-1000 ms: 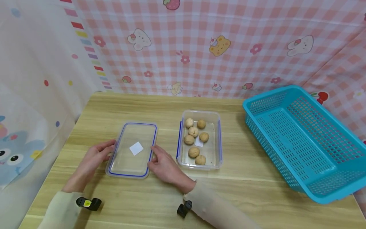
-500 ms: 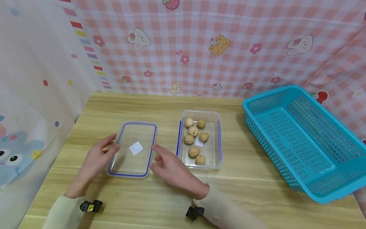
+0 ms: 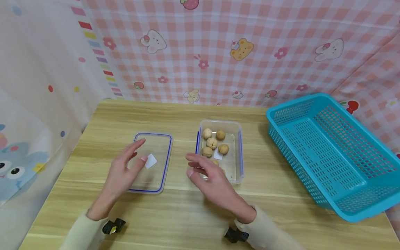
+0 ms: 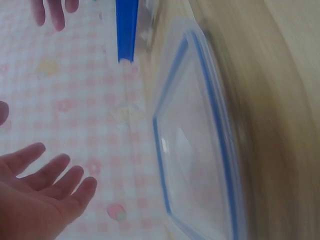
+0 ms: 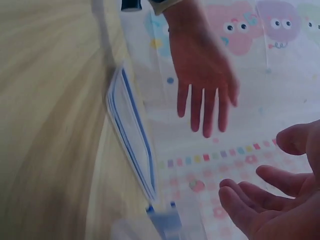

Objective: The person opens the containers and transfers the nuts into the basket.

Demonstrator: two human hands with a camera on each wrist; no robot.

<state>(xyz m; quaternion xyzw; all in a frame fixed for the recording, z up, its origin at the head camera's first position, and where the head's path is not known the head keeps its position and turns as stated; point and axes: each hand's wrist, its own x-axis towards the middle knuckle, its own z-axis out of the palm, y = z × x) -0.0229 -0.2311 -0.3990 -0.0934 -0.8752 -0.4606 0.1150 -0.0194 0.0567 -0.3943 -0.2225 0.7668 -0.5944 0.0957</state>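
Note:
A clear plastic lid (image 3: 147, 180) with a blue seal lies flat on the left of the wooden table, a white square label on it. My left hand (image 3: 123, 172) hovers over its left side, fingers loosely spread and holding nothing. To its right stands a clear plastic container (image 3: 232, 163) with blue side clips and several walnuts (image 3: 223, 149) inside. Over the container's near left corner is my right hand (image 3: 215, 182), relaxed and holding nothing, which hides some walnuts. The left wrist view shows the lid (image 4: 192, 135) below the left hand (image 4: 45, 195).
A large turquoise plastic basket (image 3: 325, 156) sits at the right of the wooden table (image 3: 175, 215). Behind rises a pink checked cloth (image 3: 181, 69), and a pale patterned cloth (image 3: 53, 114) hangs at the left.
Both hands have come away from the lid's edges and risen. The left hand has moved right over the lid, the right hand rightward to the container. The lid has stayed put.

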